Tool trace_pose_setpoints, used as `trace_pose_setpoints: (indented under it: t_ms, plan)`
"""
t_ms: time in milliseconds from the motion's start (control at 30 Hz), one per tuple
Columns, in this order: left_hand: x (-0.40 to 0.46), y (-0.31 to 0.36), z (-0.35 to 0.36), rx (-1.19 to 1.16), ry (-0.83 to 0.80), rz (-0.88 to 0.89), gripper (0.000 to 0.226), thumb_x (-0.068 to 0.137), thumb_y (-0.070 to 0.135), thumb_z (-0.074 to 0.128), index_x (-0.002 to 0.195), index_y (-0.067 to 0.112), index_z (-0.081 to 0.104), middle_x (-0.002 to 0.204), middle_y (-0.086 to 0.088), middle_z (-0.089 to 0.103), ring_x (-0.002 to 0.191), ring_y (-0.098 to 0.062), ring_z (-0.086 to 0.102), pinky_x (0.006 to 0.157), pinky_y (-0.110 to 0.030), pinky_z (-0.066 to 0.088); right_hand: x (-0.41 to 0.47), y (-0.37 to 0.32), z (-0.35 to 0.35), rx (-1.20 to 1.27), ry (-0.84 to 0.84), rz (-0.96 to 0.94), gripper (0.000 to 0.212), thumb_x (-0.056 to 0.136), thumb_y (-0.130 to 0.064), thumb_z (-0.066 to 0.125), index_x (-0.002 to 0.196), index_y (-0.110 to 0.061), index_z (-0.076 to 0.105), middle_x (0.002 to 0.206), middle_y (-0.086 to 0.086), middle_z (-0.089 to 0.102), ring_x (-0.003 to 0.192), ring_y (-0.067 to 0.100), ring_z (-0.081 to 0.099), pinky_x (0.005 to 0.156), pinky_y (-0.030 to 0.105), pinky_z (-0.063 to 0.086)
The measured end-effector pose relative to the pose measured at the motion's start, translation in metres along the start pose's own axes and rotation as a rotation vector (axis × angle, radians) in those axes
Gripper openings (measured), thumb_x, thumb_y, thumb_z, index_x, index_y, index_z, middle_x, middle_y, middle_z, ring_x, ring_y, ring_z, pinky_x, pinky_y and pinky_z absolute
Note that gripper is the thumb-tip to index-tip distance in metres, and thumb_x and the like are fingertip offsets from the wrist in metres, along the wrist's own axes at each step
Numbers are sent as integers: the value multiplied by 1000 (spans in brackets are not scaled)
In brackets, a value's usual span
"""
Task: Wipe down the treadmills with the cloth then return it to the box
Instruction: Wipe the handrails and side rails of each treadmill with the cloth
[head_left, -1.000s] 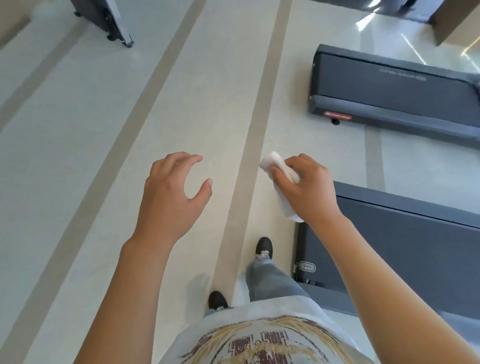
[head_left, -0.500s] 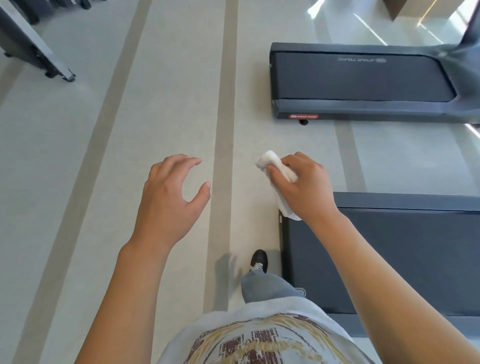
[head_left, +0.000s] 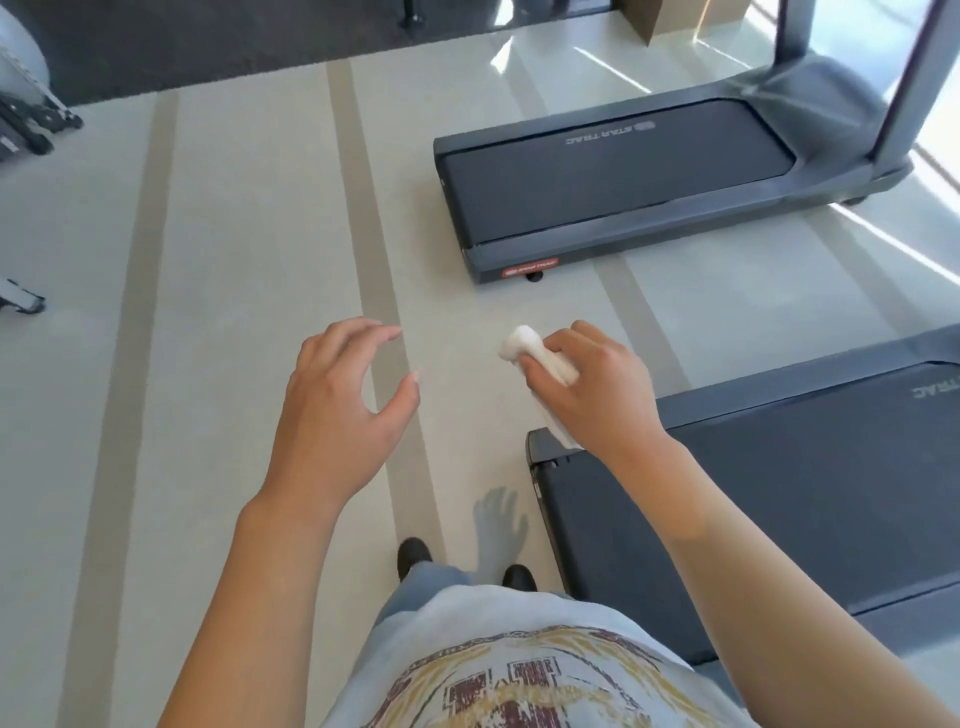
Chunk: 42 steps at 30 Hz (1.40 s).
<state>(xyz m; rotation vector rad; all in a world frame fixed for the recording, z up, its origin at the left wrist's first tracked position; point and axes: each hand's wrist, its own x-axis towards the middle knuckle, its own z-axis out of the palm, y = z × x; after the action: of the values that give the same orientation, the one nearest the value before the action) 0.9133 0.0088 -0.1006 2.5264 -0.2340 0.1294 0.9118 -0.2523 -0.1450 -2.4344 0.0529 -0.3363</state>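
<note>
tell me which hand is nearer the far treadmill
Right. The right hand, holding the cloth, is just below the far treadmill's near corner; the left hand is off to its left.

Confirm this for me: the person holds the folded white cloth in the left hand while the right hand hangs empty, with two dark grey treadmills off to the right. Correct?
Not quite: the hands are swapped. The head view shows the folded white cloth in the grip of the right hand, while the left hand hangs empty, fingers loosely curled. The two dark grey treadmills, far and near, do lie to the right.
</note>
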Motion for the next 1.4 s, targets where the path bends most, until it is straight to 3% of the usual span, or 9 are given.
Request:
trace_pose_setpoints:
  t_ms: [200,500,867,1233,1400]
  plan:
    - [73,-12,12,-32,-73,122,42,98,44,58,136,26,63,138,13,53,131,-14,44,108,-39,43,42,3,8,-46,75,48,24,90,-44,73,89,-20,72,77,-9,55,58,15,50,51,22,33]
    - [219,-62,-9,-51,-141,308,40,100,37,64,137,24,62,141,7,54,131,-16,44,108,-34,40,137,-27,59,-80,194,180,21,91,-43,73,93,-22,73,79,-12,57,67,14,54,56,25,38]
    - [338,-123,-40,-112,-168,340,39,98,37,64,135,25,64,138,10,55,128,-14,45,105,-29,39,234,-76,106,-65,187,315,22,93,-52,68,92,-30,71,84,-12,61,72,11,59,61,37,51]
    - [427,-105,25,-127,-285,424,43,95,44,59,133,25,65,139,10,55,126,-17,47,104,-36,44,298,-13,104,-79,291,382,36,88,-59,59,86,-25,68,79,-9,60,67,18,56,59,37,49]
    - [477,-58,70,-117,-308,509,38,98,35,68,134,23,65,139,9,56,127,-14,46,104,-29,39,329,37,79,-67,340,435,37,88,-59,59,85,-24,69,78,-10,59,66,15,54,58,31,43]
